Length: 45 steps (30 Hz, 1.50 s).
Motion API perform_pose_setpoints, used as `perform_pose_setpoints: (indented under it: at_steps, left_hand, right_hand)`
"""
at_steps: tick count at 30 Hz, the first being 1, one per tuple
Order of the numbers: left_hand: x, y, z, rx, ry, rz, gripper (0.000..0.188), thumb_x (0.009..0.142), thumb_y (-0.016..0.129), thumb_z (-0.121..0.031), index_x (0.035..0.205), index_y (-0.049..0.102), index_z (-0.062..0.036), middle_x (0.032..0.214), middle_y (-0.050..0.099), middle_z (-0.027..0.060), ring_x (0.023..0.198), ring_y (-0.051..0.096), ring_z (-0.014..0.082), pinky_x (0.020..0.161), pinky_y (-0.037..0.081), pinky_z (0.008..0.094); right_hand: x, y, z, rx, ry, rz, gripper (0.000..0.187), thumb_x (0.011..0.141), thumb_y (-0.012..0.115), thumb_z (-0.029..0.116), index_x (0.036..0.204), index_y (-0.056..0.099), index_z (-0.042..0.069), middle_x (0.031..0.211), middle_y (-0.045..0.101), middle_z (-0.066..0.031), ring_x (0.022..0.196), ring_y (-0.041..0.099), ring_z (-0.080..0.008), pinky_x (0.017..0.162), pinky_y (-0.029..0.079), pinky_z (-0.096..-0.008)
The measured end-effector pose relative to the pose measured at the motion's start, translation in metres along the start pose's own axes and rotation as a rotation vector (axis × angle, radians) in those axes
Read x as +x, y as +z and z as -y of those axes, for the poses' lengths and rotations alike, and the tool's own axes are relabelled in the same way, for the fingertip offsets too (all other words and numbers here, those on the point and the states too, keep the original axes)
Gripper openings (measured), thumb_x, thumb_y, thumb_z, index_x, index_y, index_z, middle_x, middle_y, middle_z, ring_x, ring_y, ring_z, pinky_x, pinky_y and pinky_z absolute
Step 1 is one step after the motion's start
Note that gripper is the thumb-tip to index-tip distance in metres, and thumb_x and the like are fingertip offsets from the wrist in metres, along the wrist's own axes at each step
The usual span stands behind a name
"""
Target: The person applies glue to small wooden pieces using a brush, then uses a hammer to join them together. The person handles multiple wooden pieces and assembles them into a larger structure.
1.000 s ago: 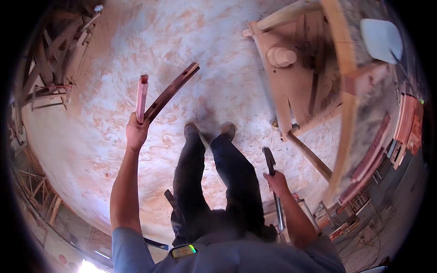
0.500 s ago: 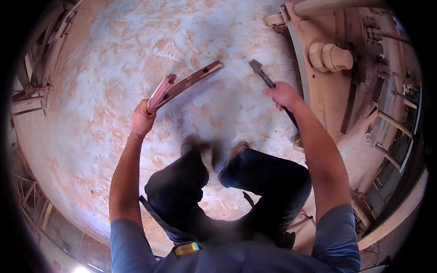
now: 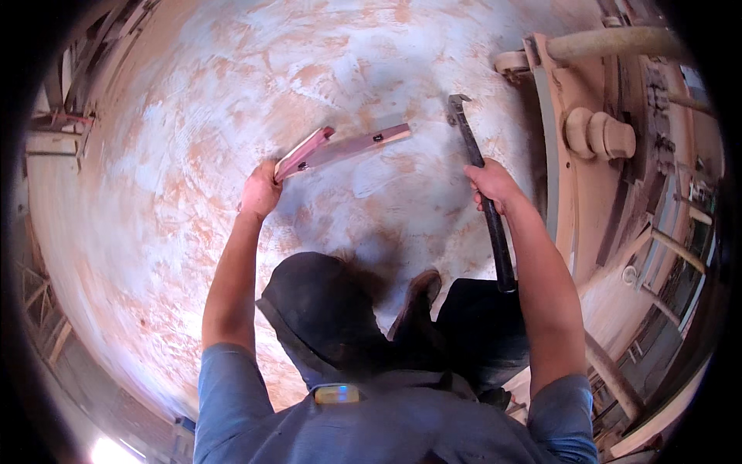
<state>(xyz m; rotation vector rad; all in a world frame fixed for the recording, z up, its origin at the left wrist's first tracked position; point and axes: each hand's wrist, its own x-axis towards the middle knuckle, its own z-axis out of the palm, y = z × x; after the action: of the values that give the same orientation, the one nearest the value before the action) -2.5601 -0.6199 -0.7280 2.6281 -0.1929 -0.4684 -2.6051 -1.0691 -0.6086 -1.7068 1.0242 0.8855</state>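
Reddish short wooden strip and reddish-brown long wooden strip with dark slots held above pale, brown-smeared floor. Left hand: fingers clamped round strips' near ends. Right hand: fingers wrapped round long black hammer. Wood looks stiff, fairly light, perhaps weakest at slots; best held by ends. Hammer probably head-heavy, steadied by handle. No container made out near hands.

Left hand grips reddish wood pieces, right hand a dark hammer
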Motion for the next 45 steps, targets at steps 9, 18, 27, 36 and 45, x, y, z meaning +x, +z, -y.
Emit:
perform_pose_setpoints:
  at_steps: [9,18,27,36,45]
  left_hand:
    - [0.008,-0.099,-0.057,-1.001,-0.037,-0.355,0.038,0.093,0.059,-0.021,0.121,0.050,0.0023,0.096,0.061,0.0077,0.088,0.059,0.0183,0.079,0.049,0.0344]
    - [-0.013,-0.065,-0.043,-1.102,-0.063,-0.066,0.036,0.092,0.061,-0.006,0.124,0.047,0.0017,0.123,0.060,0.0146,0.107,0.058,0.0198,0.094,0.048,0.0341]
    - [-0.020,-0.056,-0.031,-1.143,-0.063,-0.033,0.034,0.092,0.059,-0.001,0.124,0.046,-0.0004,0.125,0.059,0.0160,0.111,0.057,0.0205,0.098,0.046,0.0338]
    - [-0.018,-0.050,-0.032,-1.073,0.008,-0.037,0.035,0.092,0.060,-0.003,0.124,0.045,0.0000,0.126,0.058,0.0149,0.113,0.056,0.0199,0.098,0.046,0.0330]
    - [-0.025,-0.043,-0.054,-0.384,0.299,-0.063,0.034,0.093,0.061,-0.011,0.123,0.047,-0.0004,0.122,0.056,0.0105,0.111,0.057,0.0200,0.095,0.046,0.0326]
  right_hand:
    - [0.007,-0.014,0.015,-0.114,0.046,0.046,0.026,0.090,0.058,0.022,0.091,0.046,-0.001,0.068,0.047,-0.0060,0.045,0.046,-0.0150,0.038,0.041,-0.0367]
    - [0.007,-0.018,0.021,-0.211,0.029,0.017,0.024,0.087,0.057,0.020,0.084,0.045,-0.001,0.063,0.048,-0.0068,0.041,0.046,-0.0160,0.036,0.040,-0.0372]
    - [0.010,-0.022,0.021,-0.233,0.020,0.039,0.021,0.088,0.055,0.016,0.083,0.047,-0.003,0.064,0.049,-0.0077,0.041,0.048,-0.0177,0.037,0.041,-0.0380]
    - [0.013,-0.023,0.022,-0.310,0.013,0.039,0.025,0.089,0.056,0.019,0.073,0.047,0.001,0.055,0.047,-0.0074,0.039,0.047,-0.0189,0.035,0.041,-0.0380]
    - [0.012,-0.022,0.022,-0.334,0.057,0.042,0.026,0.090,0.059,0.023,0.091,0.044,0.002,0.065,0.046,-0.0032,0.040,0.045,-0.0129,0.034,0.039,-0.0333]
